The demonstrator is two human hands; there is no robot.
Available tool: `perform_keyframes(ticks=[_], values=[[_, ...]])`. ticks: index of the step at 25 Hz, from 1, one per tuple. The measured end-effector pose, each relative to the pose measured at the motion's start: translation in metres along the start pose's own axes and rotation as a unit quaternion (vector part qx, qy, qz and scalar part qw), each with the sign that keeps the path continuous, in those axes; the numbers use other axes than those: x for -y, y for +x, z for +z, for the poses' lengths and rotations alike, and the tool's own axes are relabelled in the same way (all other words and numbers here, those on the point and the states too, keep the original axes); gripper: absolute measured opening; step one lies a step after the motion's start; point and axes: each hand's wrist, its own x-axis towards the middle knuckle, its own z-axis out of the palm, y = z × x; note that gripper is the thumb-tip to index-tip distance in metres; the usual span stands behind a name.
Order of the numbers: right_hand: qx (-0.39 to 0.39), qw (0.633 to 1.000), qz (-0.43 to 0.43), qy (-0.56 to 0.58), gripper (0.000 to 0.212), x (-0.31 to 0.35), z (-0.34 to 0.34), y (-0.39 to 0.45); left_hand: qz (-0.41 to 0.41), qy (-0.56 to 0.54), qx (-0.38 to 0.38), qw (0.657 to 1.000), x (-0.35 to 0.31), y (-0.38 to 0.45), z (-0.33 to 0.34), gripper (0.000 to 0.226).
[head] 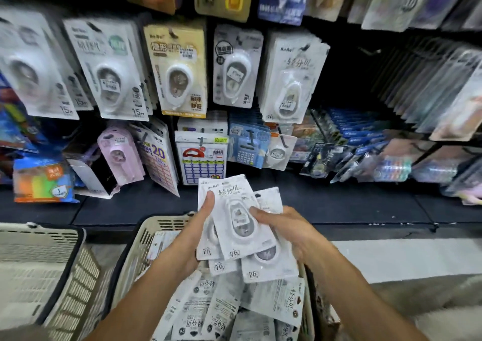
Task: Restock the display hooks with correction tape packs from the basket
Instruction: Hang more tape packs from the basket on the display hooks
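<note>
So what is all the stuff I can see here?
held packs: a small fanned stack, white, in both hands above the basket
basket: one, beige, low centre, holding more packs
packs in basket: a heap, white, some lying upside down
second basket: one, beige with a dark rim, low left
matching hung packs: a thick bunch, white, upper row right of centre
yellow pack: front one cream-yellow, upper row centre
pink pack: one in front, lower row left
blue calculator pack: front one blue, lower row centre
shelf: dark, under the hooks
left hand: thumb on the front pack
right hand: gripping the stack's right edge
</note>
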Motion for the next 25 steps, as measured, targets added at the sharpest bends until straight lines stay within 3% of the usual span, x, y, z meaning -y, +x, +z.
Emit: perform_keyframes(ticks=[2, 4, 6, 9, 12, 17, 21, 23, 24, 25], values=[[0.024, 0.999, 0.002, -0.029, 0.030, 0.024, 0.000, -0.017, 0.030, 0.003, -0.038, 0.999, -0.014, -0.002, 0.008, 0.074], [0.079, 0.995, -0.007, -0.067, 0.026, 0.051, -0.007, -0.037, 0.046, -0.022, -0.027, 0.998, -0.035, -0.006, 0.013, 0.073], [0.089, 0.987, -0.083, -0.109, 0.032, 0.081, -0.014, -0.054, 0.065, -0.024, -0.009, 0.998, -0.064, -0.009, 0.023, 0.074], [0.007, 0.961, -0.255, -0.105, 0.033, 0.133, -0.025, -0.071, 0.138, 0.038, -0.031, 0.989, -0.118, -0.014, 0.042, 0.094], [0.011, 0.943, -0.330, -0.052, 0.044, 0.177, -0.033, -0.071, 0.214, 0.095, -0.020, 0.972, -0.163, -0.029, 0.052, 0.086], [-0.105, 0.942, -0.318, -0.026, 0.025, 0.209, -0.026, -0.040, 0.245, 0.115, 0.006, 0.963, -0.179, -0.038, 0.058, 0.076], [-0.114, 0.956, -0.267, -0.039, 0.021, 0.207, -0.029, -0.031, 0.277, 0.093, 0.033, 0.956, -0.174, -0.033, 0.068, 0.066], [-0.180, 0.949, -0.252, -0.064, 0.038, 0.205, -0.029, -0.029, 0.289, 0.091, 0.045, 0.952, -0.172, -0.032, 0.070, 0.060], [-0.264, 0.919, -0.253, -0.148, 0.049, 0.204, -0.030, -0.027, 0.294, 0.092, 0.051, 0.950, -0.172, -0.031, 0.070, 0.060], [-0.371, 0.847, -0.269, -0.268, 0.054, 0.201, -0.031, -0.024, 0.297, 0.091, 0.054, 0.949, -0.172, -0.031, 0.069, 0.062]])
